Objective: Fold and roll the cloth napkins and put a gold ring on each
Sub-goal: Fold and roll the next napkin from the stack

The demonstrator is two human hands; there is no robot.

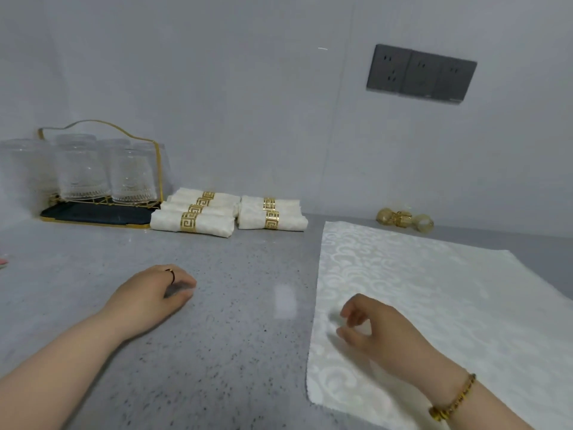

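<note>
Six rolled napkins (214,225) already wear rings at 11 o'clock on the bench (232,352). One napkin (434,283) lies flat at 4 o'clock, not yet folded, with spare rings (404,219) at 2 o'clock. The left hand (152,293) rests loosely curled and empty, and the right hand (381,333) hovers over the flat napkin, fingers apart.
</note>
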